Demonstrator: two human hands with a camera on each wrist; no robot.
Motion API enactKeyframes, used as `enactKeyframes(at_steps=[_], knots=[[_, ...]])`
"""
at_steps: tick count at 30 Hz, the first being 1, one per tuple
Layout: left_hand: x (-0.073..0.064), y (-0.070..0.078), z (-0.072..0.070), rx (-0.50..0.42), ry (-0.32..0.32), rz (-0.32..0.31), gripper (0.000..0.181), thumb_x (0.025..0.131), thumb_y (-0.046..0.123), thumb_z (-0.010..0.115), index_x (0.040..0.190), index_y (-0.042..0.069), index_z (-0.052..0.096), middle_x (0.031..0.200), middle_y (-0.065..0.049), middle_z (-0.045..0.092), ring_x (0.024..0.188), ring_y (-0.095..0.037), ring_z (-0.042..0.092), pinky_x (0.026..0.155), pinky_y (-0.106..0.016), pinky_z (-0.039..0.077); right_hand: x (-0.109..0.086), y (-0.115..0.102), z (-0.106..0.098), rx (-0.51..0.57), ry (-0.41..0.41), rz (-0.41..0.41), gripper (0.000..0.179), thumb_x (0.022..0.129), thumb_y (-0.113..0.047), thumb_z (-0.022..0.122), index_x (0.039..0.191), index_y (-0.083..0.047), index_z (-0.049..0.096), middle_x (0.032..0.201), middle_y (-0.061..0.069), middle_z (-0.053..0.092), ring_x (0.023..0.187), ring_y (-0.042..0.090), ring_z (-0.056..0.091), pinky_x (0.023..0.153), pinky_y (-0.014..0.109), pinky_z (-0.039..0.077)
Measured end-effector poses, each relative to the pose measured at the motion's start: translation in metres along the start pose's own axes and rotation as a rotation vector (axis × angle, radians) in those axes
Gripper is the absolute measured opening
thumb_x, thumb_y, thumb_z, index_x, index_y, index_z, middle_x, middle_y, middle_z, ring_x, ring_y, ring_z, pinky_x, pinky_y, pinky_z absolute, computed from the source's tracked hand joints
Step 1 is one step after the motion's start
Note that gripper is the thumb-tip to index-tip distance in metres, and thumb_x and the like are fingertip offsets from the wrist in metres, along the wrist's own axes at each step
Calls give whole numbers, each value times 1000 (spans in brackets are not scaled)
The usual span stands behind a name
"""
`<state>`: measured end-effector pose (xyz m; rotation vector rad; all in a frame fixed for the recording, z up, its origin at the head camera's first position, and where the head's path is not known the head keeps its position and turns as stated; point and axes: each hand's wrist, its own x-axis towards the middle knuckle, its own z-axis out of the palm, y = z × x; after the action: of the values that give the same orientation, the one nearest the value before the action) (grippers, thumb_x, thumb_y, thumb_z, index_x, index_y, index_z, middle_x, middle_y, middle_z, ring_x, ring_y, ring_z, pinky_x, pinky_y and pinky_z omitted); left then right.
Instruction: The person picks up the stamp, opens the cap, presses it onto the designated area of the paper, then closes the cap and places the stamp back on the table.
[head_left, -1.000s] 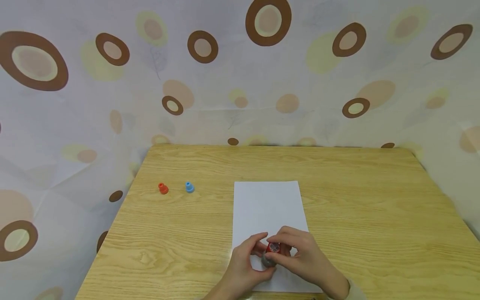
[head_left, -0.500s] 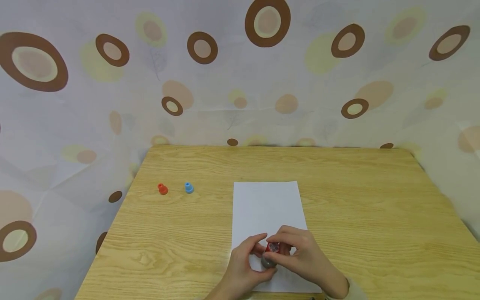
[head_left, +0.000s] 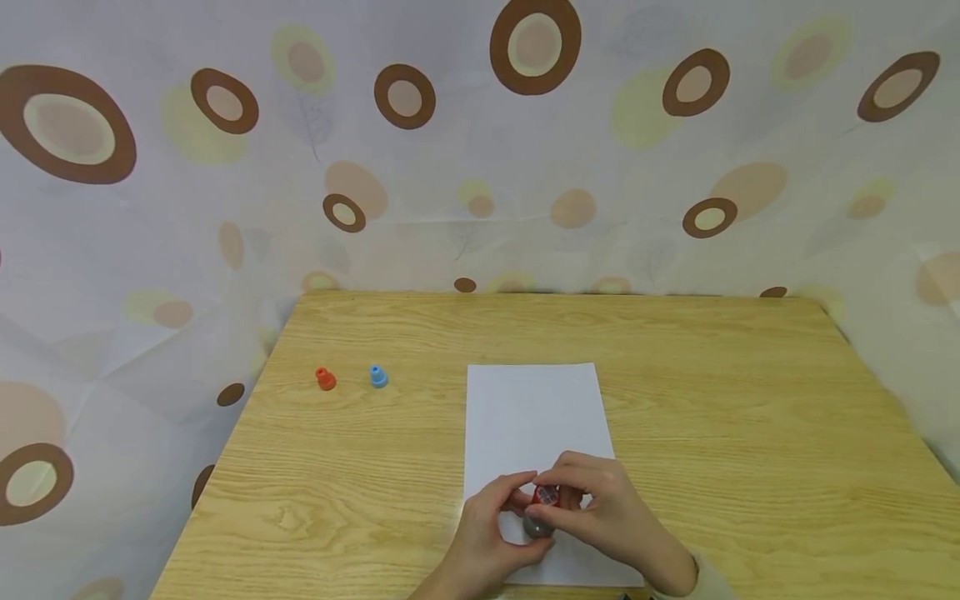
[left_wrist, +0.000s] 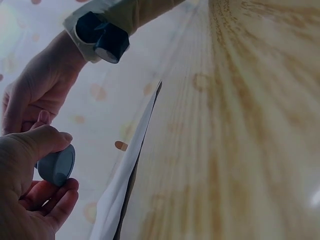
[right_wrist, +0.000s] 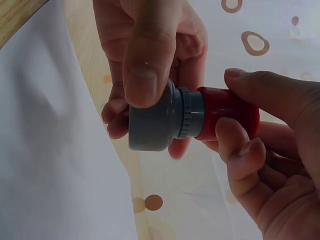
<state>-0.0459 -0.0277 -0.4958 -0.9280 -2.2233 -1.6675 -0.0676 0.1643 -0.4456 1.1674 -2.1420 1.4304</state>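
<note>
Between both hands is a small stamp with a wide grey body [right_wrist: 150,125], a ribbed grey neck and a red end [right_wrist: 215,107]. My left hand [head_left: 482,529] grips the grey body with thumb and fingers. The thumb and fingertips of my right hand [head_left: 609,507] pinch the red part, whose patterned round end face [head_left: 547,495] points up in the head view. In the left wrist view the flat grey base [left_wrist: 65,164] shows between thumb and fingers. Both hands are over the near half of a white sheet of paper [head_left: 532,417].
A red bell-shaped piece [head_left: 326,379] and a blue bell-shaped piece [head_left: 378,377] stand on the wooden table [head_left: 360,467] at the left. A patterned curtain [head_left: 285,192] encloses the table's back and sides. A dark device [left_wrist: 111,42] sits on the right wrist.
The left fingertips shift slightly around the grey body. The right hand keeps its pinch on the red part of the stamp; the paper and bell-shaped pieces stay put.
</note>
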Motion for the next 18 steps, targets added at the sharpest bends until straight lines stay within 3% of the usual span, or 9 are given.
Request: enactKeyframes(at_steps=[5, 18], knots=[[0, -3, 0, -1, -10, 34, 67, 66, -2, 87, 126, 7, 58, 97, -2, 67, 87, -6, 67, 77, -23, 56, 2, -2, -2, 11, -12, 37, 31, 70, -1, 88, 96, -9, 74, 78, -4, 65, 57, 2, 53, 49, 12, 44], [-1, -5, -1, 25, 13, -34, 67, 63, 2, 89, 123, 14, 62, 91, 4, 66, 80, -2, 58, 70, -21, 52, 5, -2, 0, 21, -16, 31, 33, 69, -2, 88, 98, -12, 75, 76, -4, 65, 56, 3, 52, 49, 13, 44]])
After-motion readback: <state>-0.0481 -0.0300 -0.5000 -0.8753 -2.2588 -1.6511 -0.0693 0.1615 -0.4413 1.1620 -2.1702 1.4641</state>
